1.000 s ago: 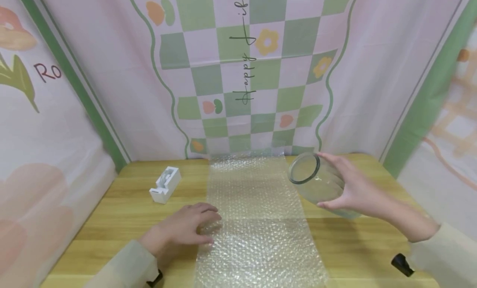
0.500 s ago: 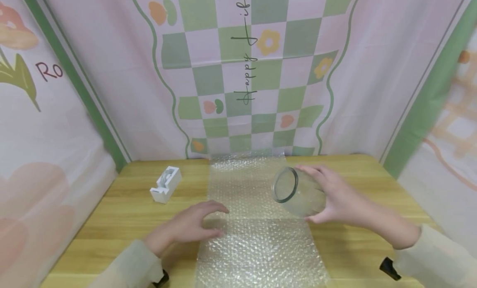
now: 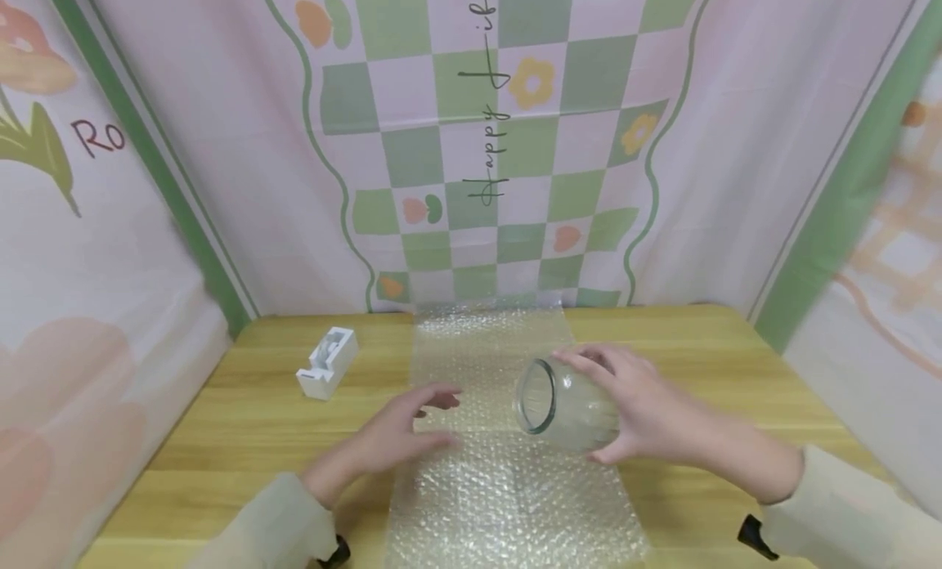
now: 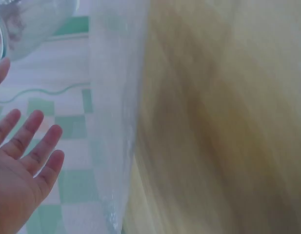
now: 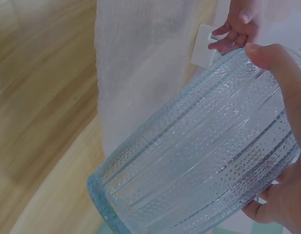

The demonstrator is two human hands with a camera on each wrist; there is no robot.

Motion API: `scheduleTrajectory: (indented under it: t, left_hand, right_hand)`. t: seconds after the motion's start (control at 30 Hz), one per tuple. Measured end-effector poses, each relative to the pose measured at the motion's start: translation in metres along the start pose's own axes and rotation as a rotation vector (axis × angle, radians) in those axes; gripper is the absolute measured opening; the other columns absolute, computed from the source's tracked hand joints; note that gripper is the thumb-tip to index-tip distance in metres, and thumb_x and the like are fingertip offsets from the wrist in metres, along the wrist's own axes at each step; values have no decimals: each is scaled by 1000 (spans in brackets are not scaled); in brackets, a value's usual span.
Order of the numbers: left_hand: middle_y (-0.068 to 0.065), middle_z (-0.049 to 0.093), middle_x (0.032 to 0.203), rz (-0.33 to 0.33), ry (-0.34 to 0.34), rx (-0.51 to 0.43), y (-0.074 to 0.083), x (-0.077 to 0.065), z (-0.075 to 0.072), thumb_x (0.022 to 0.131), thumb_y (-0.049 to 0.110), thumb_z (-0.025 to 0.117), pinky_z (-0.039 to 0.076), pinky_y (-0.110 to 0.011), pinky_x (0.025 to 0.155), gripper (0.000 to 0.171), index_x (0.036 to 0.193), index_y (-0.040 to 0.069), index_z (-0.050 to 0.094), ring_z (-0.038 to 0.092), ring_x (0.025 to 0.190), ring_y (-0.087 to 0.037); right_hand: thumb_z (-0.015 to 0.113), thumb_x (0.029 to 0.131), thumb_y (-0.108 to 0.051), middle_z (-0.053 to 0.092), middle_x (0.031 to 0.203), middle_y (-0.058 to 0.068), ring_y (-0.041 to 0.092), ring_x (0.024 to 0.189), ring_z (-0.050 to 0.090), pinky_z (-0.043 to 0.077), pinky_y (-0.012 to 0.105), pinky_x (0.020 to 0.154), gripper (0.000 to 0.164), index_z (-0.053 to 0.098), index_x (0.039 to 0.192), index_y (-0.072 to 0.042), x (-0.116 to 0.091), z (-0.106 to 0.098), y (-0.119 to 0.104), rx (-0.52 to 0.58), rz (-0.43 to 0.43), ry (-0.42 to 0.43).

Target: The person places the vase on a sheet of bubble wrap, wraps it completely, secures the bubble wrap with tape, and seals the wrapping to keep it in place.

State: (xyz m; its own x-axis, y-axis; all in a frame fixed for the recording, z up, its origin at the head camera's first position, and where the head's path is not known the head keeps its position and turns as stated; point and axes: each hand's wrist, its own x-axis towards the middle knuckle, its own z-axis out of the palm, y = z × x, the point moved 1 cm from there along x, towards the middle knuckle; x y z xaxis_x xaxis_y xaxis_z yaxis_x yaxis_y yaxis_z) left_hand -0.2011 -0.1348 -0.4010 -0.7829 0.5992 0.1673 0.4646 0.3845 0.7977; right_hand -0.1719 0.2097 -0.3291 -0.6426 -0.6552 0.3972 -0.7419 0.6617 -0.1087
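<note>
My right hand [image 3: 633, 405] grips a clear glass vase [image 5: 199, 146], thumb on one side and fingers round the other. The vase lies tipped on its side in the air, its round mouth turned left, over a sheet of bubble wrap [image 3: 508, 504]. Ribs and a dotted texture run along its wall, and its base is thick. Across from the mouth, my left hand [image 3: 405, 430] holds nothing. Its fingers are spread and apart from the glass, over the left edge of the wrap, as the left wrist view also shows.
A white tape dispenser [image 3: 328, 365] stands on the wooden table [image 3: 250, 438] at the left. The bubble wrap runs from the near edge to the back, against a checked curtain [image 3: 456, 144]. More printed curtains hang at both sides.
My right hand has brought the vase left and nearer, from beside the bubble wrap to over it, turning its mouth further left. My left hand has shifted slightly right.
</note>
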Motion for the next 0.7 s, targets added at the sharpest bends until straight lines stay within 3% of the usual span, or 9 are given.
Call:
scheduleTrajectory:
  t: [0.17,0.33,0.53,0.7]
  left_hand:
    - [-17,57,139,1,30,-137,8,6,12,93,17,75,47,-57,104,70,153,8,41,57,124,-35]
    - [-22,50,144,-9,60,-309,21,10,22,94,18,75,50,-50,103,75,156,7,35,54,126,-43]
    - [-24,40,153,-42,56,-431,34,14,31,94,30,74,52,-46,101,80,157,7,31,50,131,-41]
    - [-20,36,154,-94,7,-489,43,15,37,90,45,77,55,-46,98,93,160,14,24,50,131,-35]
  right_hand:
    - [100,47,-40,54,136,19,42,120,55,46,70,97,128,36,157,-19,7,6,-7,-42,-88,16]
    - [101,48,-39,55,135,20,40,122,54,46,68,98,128,36,157,-18,14,11,-14,-32,-124,5]
    - [100,50,-40,54,135,21,42,122,54,48,69,94,125,37,155,-18,20,16,-21,-29,-117,-39]
    - [100,51,-40,53,136,21,40,121,54,49,68,94,123,38,156,-19,24,23,-27,-25,-102,-73]
